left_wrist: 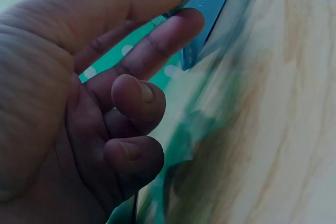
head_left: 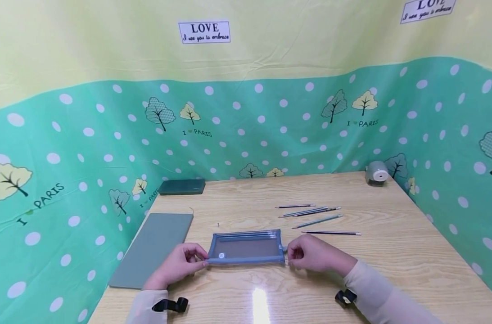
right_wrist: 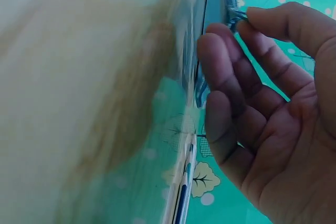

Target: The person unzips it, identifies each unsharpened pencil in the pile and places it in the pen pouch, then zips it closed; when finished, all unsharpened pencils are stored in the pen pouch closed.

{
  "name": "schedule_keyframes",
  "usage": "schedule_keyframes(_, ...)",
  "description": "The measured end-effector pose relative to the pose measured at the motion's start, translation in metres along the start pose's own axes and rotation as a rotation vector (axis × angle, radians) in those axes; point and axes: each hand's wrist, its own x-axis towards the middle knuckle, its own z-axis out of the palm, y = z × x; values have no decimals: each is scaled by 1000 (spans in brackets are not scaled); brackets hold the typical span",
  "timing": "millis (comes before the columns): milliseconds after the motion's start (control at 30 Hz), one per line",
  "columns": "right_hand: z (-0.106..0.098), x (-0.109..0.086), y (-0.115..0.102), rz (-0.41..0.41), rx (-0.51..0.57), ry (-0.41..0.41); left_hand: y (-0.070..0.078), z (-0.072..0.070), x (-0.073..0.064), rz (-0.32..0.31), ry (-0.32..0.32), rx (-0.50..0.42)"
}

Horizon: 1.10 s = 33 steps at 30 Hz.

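Note:
A blue zip pencil case (head_left: 246, 248) with a see-through mesh panel lies flat on the wooden table in the head view. Its near left corner is pinched between thumb and index finger of my left hand (head_left: 182, 262); the other fingers curl loosely below, as the left wrist view shows. At the opposite end, my right hand (head_left: 315, 253) pinches a small zip pull (right_wrist: 239, 15) between thumb and index finger, with the remaining fingers half bent beside the case. Whether anything is inside the case is hard to tell, though no pencils show through the mesh.
Several loose pencils (head_left: 318, 221) lie beyond the right hand. A grey-green mat (head_left: 156, 247) rests at the left, with a dark green case (head_left: 182, 187) behind it. A grey pencil sharpener (head_left: 377, 173) stands at the back right. Patterned cloth (head_left: 246, 117) encloses the table.

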Motion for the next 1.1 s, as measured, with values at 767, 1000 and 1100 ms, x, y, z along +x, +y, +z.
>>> schedule_keyframes(767, 7, -1, 12, 47, -9, -74, -5, 7, 4, -69, -37, 212)
schedule_keyframes(1000, 7, -1, 11, 56, -12, -82, -2, 9, 4, -71, -40, 254)
schedule_keyframes(1100, 7, -1, 10, 63, -6, -83, 1, 10, 3, -77, -37, 264)
